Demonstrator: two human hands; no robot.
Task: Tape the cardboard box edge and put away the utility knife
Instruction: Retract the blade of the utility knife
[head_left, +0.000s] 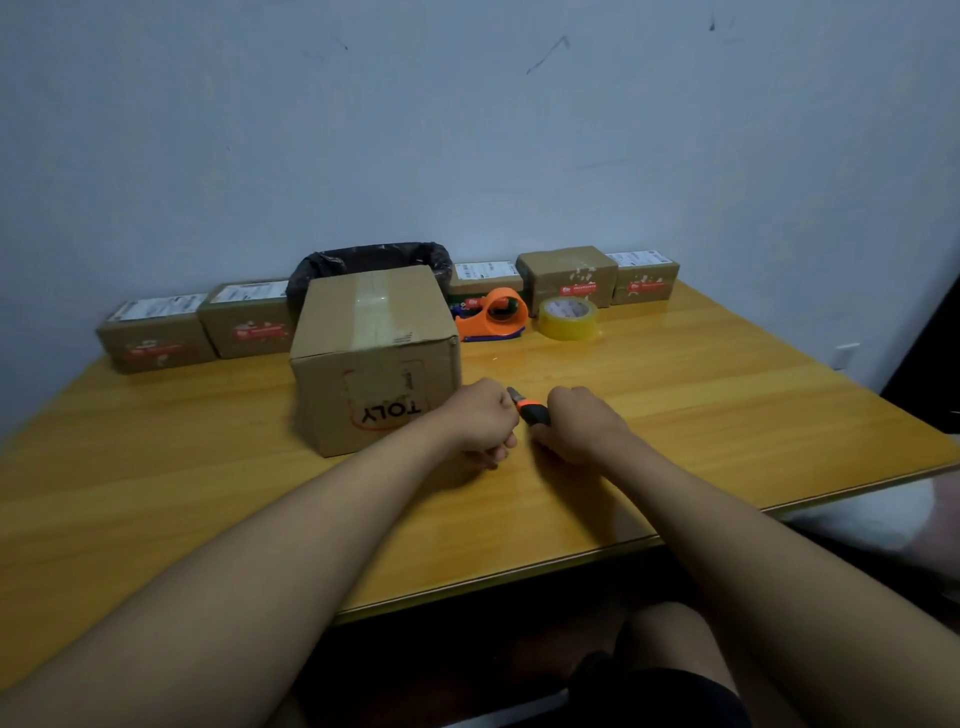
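Note:
A cardboard box (374, 358) stands on the wooden table (701, 410), with clear tape along its top seam and "TOLY" printed upside down on its near face. Just right of the box, my right hand (574, 428) grips the black and orange utility knife (530, 409), whose tip points left toward my left hand. My left hand (483, 421) is curled into a fist beside the knife tip; whether it touches the blade or holds anything is hidden.
An orange tape dispenser (496, 314) and a yellowish tape roll (567, 318) sit behind the box. Several small cardboard parcels (156, 338) line the wall, with a black-lined bin (369, 260) behind the box. The table's near edge (519, 577) runs diagonally.

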